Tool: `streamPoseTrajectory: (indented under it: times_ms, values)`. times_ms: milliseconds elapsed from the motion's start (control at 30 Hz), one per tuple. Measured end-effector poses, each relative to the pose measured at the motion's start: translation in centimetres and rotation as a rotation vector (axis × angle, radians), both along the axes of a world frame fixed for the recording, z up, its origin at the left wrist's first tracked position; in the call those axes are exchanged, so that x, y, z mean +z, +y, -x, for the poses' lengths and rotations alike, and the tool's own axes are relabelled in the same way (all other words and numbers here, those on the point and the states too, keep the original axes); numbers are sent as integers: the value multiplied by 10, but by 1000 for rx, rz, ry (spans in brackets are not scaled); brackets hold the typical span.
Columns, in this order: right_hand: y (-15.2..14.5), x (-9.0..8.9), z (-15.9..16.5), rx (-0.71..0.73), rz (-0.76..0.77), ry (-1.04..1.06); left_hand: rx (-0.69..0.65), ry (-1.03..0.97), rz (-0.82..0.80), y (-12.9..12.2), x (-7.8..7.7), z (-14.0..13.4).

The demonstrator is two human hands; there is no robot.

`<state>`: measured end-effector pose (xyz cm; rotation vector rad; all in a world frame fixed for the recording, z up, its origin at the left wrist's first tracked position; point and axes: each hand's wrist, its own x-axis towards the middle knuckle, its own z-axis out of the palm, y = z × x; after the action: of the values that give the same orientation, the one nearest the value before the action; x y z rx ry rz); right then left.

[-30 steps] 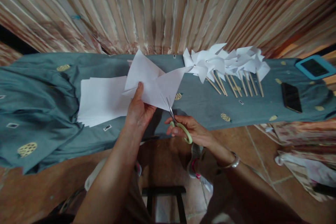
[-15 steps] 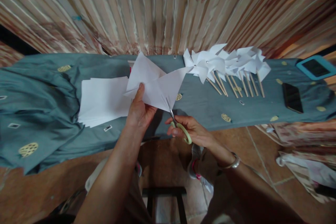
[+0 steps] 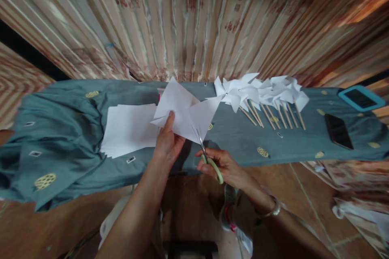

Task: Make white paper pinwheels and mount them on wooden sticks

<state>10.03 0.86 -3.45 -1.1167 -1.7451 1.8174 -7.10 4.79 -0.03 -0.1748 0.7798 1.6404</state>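
Note:
My left hand grips a white sheet of paper by its near edge, thumb on top and fingers underneath. The sheet is partly cut into pointed flaps. My right hand is closed round the pale green handles of a pair of scissors. The scissor blades are slightly apart and meet the near right edge of the paper. A stack of white paper sheets lies just left of the held sheet. To its right are several white paper pinwheels on wooden sticks.
A long narrow table under a teal cloth holds everything. At its right end lie a black phone and a blue-framed device. A pleated curtain hangs behind the table. A dark stool is below me.
The whole scene sits lower in view, as the camera has tilted up. My hands, the paper and the scissors keep nearly the same position relative to each other.

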Motion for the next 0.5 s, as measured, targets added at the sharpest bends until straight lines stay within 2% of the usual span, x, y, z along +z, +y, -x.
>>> streamPoseTrajectory:
  times_ms: [500]
  values:
    - [-2,-1,4,-41,-48,-20,4,22,-29,-2,-4,3]
